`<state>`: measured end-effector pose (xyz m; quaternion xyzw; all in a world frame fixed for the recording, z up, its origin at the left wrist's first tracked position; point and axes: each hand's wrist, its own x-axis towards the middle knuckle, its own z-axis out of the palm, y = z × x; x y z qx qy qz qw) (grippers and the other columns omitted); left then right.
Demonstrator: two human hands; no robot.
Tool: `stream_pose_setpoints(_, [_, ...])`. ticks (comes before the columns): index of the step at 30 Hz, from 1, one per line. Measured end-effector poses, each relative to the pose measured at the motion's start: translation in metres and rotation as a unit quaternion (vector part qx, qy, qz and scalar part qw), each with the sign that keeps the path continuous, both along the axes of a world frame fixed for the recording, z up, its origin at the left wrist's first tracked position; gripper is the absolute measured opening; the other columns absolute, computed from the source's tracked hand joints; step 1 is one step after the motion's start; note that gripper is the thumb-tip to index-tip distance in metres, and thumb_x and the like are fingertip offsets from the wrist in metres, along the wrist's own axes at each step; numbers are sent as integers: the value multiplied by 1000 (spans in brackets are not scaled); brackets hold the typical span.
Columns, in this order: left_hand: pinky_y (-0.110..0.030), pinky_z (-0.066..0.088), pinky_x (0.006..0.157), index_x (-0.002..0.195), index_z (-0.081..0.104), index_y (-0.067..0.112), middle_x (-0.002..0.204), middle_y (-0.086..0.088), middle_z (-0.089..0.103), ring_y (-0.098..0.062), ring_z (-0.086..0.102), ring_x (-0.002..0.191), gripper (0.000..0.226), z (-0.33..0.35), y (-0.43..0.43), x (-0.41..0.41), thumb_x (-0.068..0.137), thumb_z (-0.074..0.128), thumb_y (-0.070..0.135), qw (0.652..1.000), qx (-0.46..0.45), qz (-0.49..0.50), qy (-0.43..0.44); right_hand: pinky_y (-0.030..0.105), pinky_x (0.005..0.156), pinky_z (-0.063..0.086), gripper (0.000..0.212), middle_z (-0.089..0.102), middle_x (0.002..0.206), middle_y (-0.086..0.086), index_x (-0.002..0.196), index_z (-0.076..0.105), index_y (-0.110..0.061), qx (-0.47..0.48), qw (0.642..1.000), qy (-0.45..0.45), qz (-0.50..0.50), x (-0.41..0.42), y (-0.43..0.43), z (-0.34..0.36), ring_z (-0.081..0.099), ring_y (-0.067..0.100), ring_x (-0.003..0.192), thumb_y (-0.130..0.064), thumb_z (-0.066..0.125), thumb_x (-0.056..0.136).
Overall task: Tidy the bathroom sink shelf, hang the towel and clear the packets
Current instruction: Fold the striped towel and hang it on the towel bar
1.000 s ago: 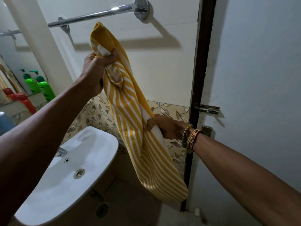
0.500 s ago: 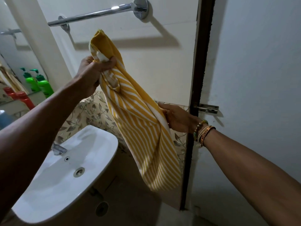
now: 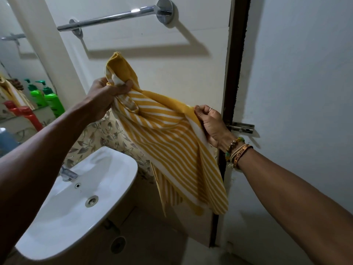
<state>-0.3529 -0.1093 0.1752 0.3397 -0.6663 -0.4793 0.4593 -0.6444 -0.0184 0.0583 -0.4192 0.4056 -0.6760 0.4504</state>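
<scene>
A yellow towel with white stripes is stretched in the air between my two hands, its lower part hanging down beside the sink. My left hand grips a bunched corner of it, with a yellow fold sticking up above the fist. My right hand pinches the towel's right edge at about the same height. A chrome towel rail runs along the white wall above both hands, bare and well clear of the towel.
A white sink with a chrome tap sits at lower left. Green pump bottles and red bottles stand by the mirror at far left. A dark door frame and latch are right of my right hand.
My right hand has slid up the towel's edge and out to the right, spreading the towel wider. My left hand with its corner has dropped lower, away from the rail.
</scene>
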Motion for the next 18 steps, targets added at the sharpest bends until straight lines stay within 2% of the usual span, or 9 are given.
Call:
stream_pose_setpoints(3, [-31,60,77,101,73,22,105,-1,77,-22,74,99,50,0,-1,8,57,91,39,1000,-3,30,-7,26,76,58,13,72,84,-4,85,75,-24,-20,990,141,2,-3,5,7,67,9,80,-35,69,88])
stream_pose_setpoints(5, [-35,60,81,101,71,22,104,-1,77,-22,74,99,46,0,0,8,61,88,36,999,2,46,14,25,77,57,16,72,86,-6,86,75,-25,-15,986,162,21,-2,5,5,67,8,82,-40,70,82])
stream_pose_setpoints(7, [-34,60,79,98,71,22,101,1,78,-21,74,97,38,0,3,4,66,88,32,996,13,59,60,25,74,58,17,73,87,-4,91,72,-20,-3,985,170,43,1,4,1,68,9,81,-36,67,88])
stream_pose_setpoints(10, [-32,60,75,97,70,21,98,1,78,-21,74,96,30,-1,8,-4,72,86,27,994,20,57,93,38,73,56,35,66,85,9,102,66,-5,34,972,229,37,10,5,-9,61,22,75,-38,54,100])
stream_pose_setpoints(12, [-34,60,77,98,70,20,99,0,78,-22,74,96,32,1,11,-8,72,87,27,994,21,57,94,45,72,49,56,56,84,11,107,63,2,48,958,282,17,18,7,-12,51,24,75,-50,45,101])
stream_pose_setpoints(13, [-35,60,79,99,69,20,98,0,78,-22,74,96,33,2,13,-12,72,86,27,994,22,55,95,47,72,47,61,55,84,9,103,63,0,49,953,297,13,22,10,-12,50,23,74,-57,44,98])
stream_pose_setpoints(15, [-36,60,78,102,69,20,98,1,78,-21,75,95,32,5,18,-21,76,85,27,994,15,49,95,34,72,51,58,65,86,-1,94,63,-15,53,950,305,28,27,16,-12,60,16,73,-71,47,89])
stream_pose_setpoints(16, [-34,61,76,103,69,19,97,2,78,-20,75,94,31,7,20,-27,77,84,27,995,6,48,90,25,72,54,54,69,91,-9,96,61,-23,57,946,315,45,31,20,-12,66,8,77,-74,53,82])
stream_pose_setpoints(18, [-30,60,71,100,70,19,93,3,78,-18,75,90,27,11,25,-36,78,84,27,996,-15,47,75,17,69,56,54,67,97,-16,107,56,-30,48,918,392,43,35,25,-15,66,1,83,-67,72,71])
